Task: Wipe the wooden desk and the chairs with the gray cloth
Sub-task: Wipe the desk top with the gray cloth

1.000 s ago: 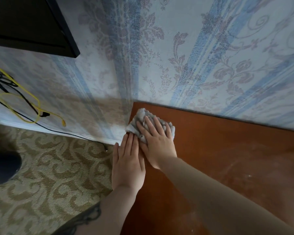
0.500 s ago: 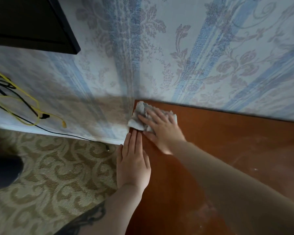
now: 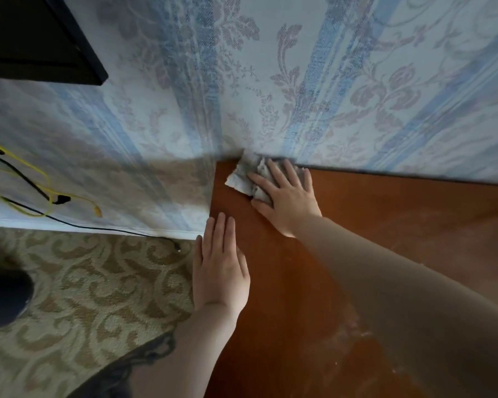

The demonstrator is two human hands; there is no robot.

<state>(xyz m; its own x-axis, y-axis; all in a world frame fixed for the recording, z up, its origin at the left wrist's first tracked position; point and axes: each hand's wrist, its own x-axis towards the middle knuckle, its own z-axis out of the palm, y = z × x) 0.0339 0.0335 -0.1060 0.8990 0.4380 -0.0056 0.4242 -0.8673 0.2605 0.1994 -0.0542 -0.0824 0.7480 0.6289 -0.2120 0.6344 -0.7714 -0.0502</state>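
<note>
**At the bench's far corner: cloth pressed to the wall edge**

Against the wall, at the back left corner of the wooden bench, the right hand presses the gray cloth flat onto the wood. Its fingers lie straight and spread over the crumpled fabric, pushing down on it, not curled round it; a bare corner of cloth sticks out to the left of them. The left hand rests flat on the bench's left edge, fingers straight and held together, gripping nothing, most likely as a brace.

The step in hand looks to be the desk wipe, worked into the corner where bench meets wall. Pale dusty smears show on the nearer wood, lower right, so much of the surface seems not yet done, and no chair is in view. The next move probably calls for drawing the cloth along the wall edge or back toward the body, keeping even pressure so the fabric does not bunch under the palm.

Behind the bench runs wallpaper in pale blue stripes with a floral pattern. Left of the bench lies a patterned carpet, with a yellow cable and a black one trailing along the skirting. A dark-framed panel sits in the upper left, and a dark rounded object, too unclear to name, at the left edge.
</note>
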